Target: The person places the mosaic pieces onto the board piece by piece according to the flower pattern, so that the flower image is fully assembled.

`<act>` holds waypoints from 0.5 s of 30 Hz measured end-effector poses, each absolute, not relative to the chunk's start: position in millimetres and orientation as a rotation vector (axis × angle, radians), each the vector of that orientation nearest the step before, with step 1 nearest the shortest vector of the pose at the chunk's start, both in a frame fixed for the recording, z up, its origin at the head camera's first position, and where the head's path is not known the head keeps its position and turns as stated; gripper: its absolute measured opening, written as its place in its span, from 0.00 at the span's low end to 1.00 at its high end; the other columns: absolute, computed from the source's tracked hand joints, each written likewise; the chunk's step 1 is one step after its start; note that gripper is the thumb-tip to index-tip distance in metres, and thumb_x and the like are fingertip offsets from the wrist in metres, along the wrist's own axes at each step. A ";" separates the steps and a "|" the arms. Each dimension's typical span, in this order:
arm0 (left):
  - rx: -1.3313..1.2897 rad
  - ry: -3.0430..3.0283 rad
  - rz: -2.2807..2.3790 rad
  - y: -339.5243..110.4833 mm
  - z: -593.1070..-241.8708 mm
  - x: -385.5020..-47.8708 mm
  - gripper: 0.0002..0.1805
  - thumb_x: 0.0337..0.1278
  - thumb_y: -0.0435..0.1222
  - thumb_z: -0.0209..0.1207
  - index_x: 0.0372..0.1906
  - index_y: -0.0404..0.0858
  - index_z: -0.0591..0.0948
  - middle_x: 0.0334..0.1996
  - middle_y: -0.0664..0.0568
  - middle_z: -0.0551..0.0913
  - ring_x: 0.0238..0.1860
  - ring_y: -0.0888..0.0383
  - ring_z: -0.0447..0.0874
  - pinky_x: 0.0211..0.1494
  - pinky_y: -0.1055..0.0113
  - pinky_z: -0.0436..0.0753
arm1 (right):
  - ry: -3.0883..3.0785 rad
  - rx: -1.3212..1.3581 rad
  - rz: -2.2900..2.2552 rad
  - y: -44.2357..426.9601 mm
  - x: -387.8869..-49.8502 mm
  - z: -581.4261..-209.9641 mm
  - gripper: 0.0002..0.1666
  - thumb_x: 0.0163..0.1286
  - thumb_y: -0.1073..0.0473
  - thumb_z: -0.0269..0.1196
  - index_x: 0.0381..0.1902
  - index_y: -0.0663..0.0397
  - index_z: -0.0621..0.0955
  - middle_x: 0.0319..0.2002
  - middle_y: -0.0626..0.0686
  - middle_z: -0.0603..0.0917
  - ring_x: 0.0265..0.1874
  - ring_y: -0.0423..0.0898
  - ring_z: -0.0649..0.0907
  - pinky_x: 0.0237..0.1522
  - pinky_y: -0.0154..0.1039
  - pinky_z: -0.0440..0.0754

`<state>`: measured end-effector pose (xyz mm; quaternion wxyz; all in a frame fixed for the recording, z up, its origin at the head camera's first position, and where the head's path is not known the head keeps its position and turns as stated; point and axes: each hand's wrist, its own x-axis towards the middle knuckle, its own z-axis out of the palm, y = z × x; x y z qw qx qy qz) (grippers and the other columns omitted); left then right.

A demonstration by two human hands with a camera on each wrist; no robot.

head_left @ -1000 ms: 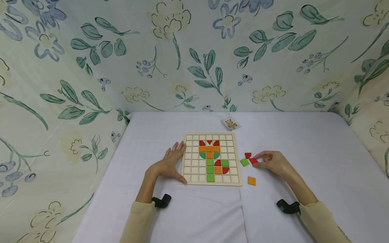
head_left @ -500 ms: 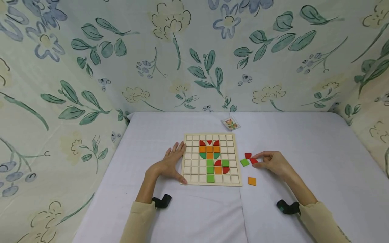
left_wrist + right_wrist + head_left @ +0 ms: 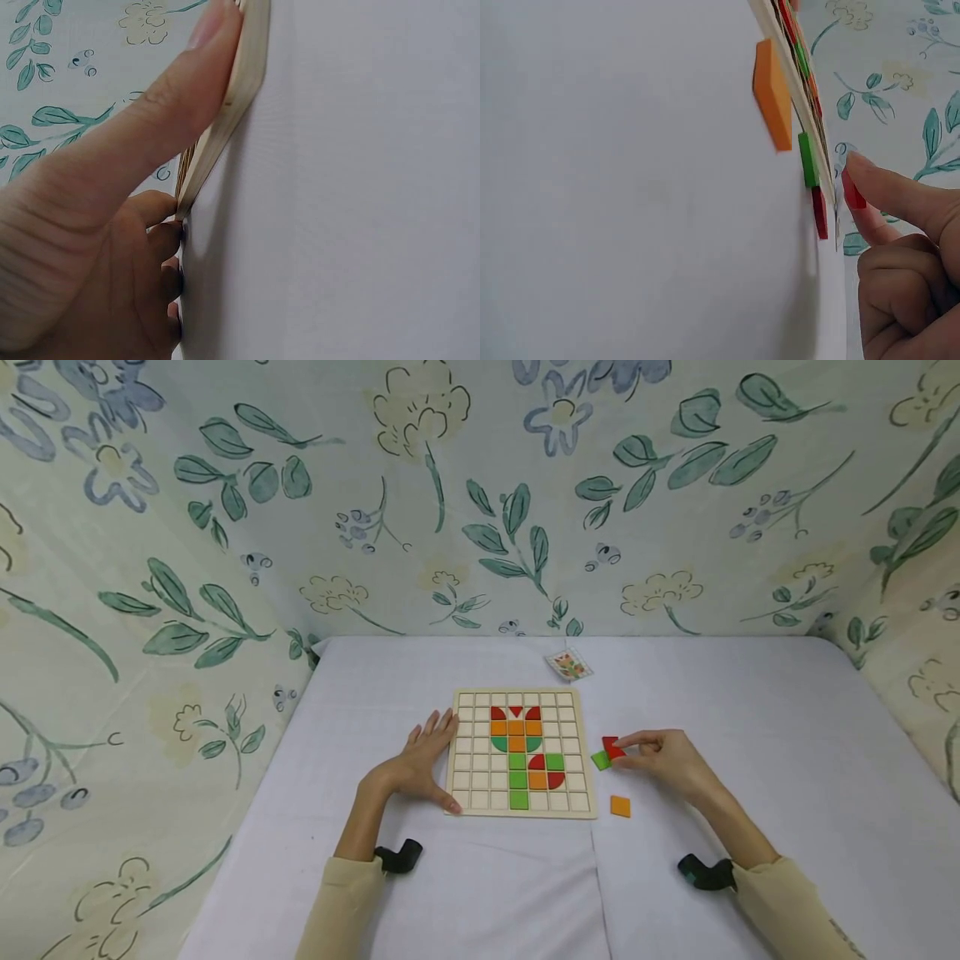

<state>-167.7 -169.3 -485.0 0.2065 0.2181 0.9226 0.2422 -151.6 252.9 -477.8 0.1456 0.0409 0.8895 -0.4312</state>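
Note:
A square wooden grid board (image 3: 472, 770) lies mid-table, with red, orange and green pieces set in a flower pattern. Along its left side rests my left hand (image 3: 417, 766), fingers spread, thumb on the near-left corner; the left wrist view shows that thumb over the board's edge. To the right of the board, my right hand (image 3: 667, 760) pinches a small red piece (image 3: 853, 192) between thumb and forefinger, held up off the table. Just beyond or under it lie another red piece (image 3: 820, 213) and a green square tile (image 3: 601, 761), partly overlapped in the head view.
Nearer the front, an orange square tile (image 3: 620, 807) lies right of the board. Behind the board is a small picture card (image 3: 569, 665) with a flower pattern. A white cloth (image 3: 517, 885) covers the table, and a floral curtain (image 3: 420, 577) hangs behind.
The right hand has lifted the red piece and moved it slightly left, toward the board, over the loose pieces. My left hand stays where it was.

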 end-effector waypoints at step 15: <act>0.615 2.565 0.684 -169.6 -484.6 -168.0 0.83 0.29 0.56 0.85 0.85 0.39 0.39 0.86 0.47 0.33 0.86 0.45 0.23 0.87 0.43 0.33 | 2.437 -0.097 -1.384 157.9 -153.0 -474.5 0.18 0.61 0.52 0.78 0.47 0.53 0.90 0.15 0.45 0.57 0.16 0.42 0.58 0.22 0.35 0.56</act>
